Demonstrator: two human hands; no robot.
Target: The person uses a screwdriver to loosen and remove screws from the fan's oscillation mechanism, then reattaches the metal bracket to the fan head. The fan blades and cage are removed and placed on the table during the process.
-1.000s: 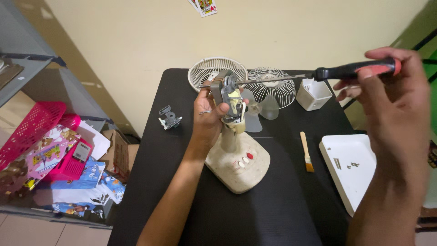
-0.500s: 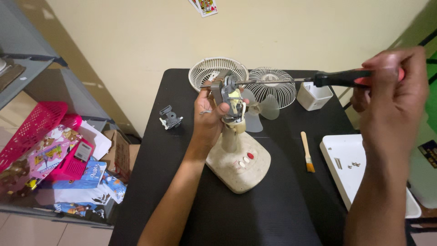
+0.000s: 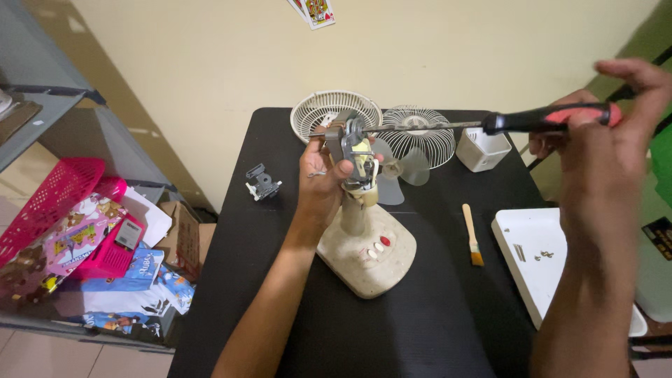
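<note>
A small cream desk fan stands on a black table (image 3: 434, 329), its base (image 3: 367, 257) carrying white and red buttons. My left hand (image 3: 320, 183) is wrapped around the bare motor (image 3: 355, 155) at the top of the fan's neck. My right hand (image 3: 607, 140) grips a long screwdriver (image 3: 539, 119) with a black and red handle. Its thin shaft runs level to the left, and the tip meets the motor. A clear fan blade (image 3: 402, 171) lies just behind the motor.
Two white wire fan guards (image 3: 416, 129) lie at the table's far edge beside a small white box (image 3: 481, 148). A grey plastic part (image 3: 262, 183) sits at left, a small brush (image 3: 472, 234) at right, and a white tray (image 3: 539, 262) holds screws. Pink baskets and packets crowd a shelf at left.
My right hand has shifted slightly along the screwdriver handle while the shaft stays on the motor. My left hand has kept its hold on the motor.
</note>
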